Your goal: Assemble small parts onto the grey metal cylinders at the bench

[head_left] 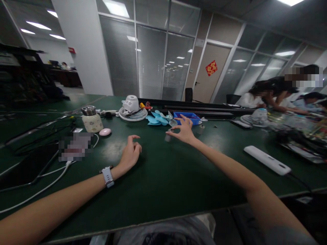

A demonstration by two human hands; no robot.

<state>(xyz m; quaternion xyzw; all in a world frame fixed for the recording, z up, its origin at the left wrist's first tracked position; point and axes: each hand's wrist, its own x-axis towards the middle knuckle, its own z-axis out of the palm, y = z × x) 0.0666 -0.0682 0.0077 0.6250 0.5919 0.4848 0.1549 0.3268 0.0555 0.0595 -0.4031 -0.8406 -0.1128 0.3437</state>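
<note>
Your view dim, greenish. Light from ceiling panels [116, 7] overhead; pale glare on table [112, 149] near your left hand [130, 153], soft shadow just right of it. Wide-angle bend at edges; your right hand [184, 132] slightly blurred.

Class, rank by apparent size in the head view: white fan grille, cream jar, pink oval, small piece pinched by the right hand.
1. white fan grille
2. cream jar
3. and 4. pink oval and small piece at the right hand: they look much alike and the piece is blurred, so left unranked.
</note>
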